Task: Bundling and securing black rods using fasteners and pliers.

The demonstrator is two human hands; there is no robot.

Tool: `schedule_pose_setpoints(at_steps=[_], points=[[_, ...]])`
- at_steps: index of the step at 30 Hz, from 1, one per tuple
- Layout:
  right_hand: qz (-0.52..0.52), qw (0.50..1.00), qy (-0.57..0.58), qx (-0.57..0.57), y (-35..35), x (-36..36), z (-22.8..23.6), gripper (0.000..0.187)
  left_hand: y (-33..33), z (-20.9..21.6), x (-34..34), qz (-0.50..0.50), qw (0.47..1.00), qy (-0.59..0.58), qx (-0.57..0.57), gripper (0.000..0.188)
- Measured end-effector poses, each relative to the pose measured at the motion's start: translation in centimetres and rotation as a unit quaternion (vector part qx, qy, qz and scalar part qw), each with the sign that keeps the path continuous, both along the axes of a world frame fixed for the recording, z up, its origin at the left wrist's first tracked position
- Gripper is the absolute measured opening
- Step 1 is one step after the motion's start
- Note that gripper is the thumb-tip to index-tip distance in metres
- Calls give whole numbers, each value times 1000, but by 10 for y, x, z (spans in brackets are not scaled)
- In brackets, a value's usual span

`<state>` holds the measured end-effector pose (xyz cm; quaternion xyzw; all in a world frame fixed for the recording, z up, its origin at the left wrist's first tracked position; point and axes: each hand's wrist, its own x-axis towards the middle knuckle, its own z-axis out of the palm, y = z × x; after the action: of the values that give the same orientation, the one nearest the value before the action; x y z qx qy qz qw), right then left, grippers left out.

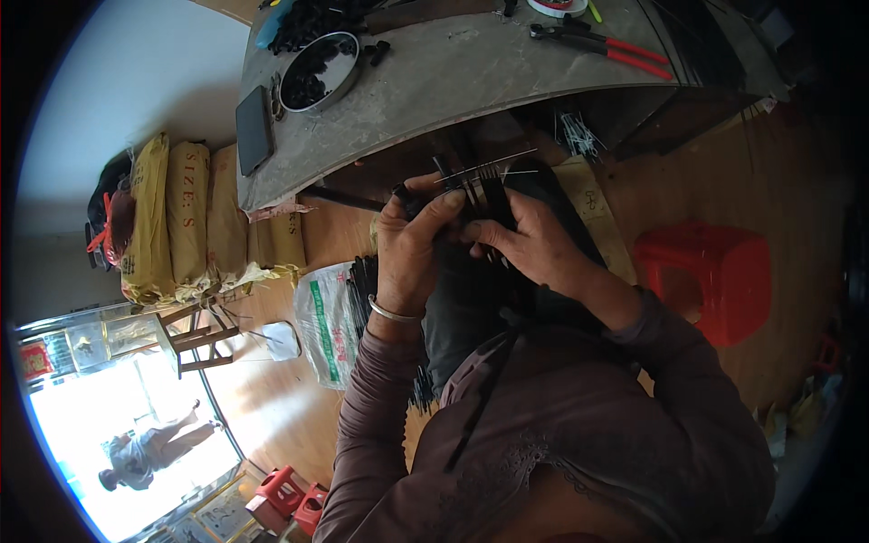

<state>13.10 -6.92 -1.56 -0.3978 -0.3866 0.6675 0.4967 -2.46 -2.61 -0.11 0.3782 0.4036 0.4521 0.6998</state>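
Above my lap, my left hand [415, 244] is closed, thumb pressed on a dark piece with thin metal rods [493, 163] sticking out to the right. Its fingertips are partly hidden behind that piece. Close beside it on the right, my right hand [539, 244] pinches a bundle of narrow black strips [493, 193], their upper ends fanned slightly apart. The strips cross the rods between the two hands. Whether strips and rods are joined cannot be made out. A pale bangle [396, 313] circles my left wrist.
Ahead stands a grey worktable [434, 72] bearing a round metal bowl [319, 72] of black parts, red-handled pliers [625, 54] and a dark phone-like slab [254, 131]. A red stool [711, 281] is at right; yellow sacks [190, 213] lean at left. A person [149, 448] appears beyond the bright doorway.
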Motion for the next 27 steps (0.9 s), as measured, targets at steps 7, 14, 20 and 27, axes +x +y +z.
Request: schedule_pose_setpoints(at_steps=[7, 14, 20, 27], points=[[35, 973, -182, 140, 12, 10, -2, 18, -1, -5, 1, 15, 1000, -15, 8, 20], [151, 986, -26, 70, 19, 17, 0, 30, -2, -3, 0, -17, 997, -76, 5, 17], [131, 991, 22, -15, 14, 12, -11, 34, -6, -8, -2, -22, 996, -89, 17, 21], [139, 990, -20, -13, 14, 14, -1, 38, -12, -12, 1, 26, 996, -75, 43, 26]])
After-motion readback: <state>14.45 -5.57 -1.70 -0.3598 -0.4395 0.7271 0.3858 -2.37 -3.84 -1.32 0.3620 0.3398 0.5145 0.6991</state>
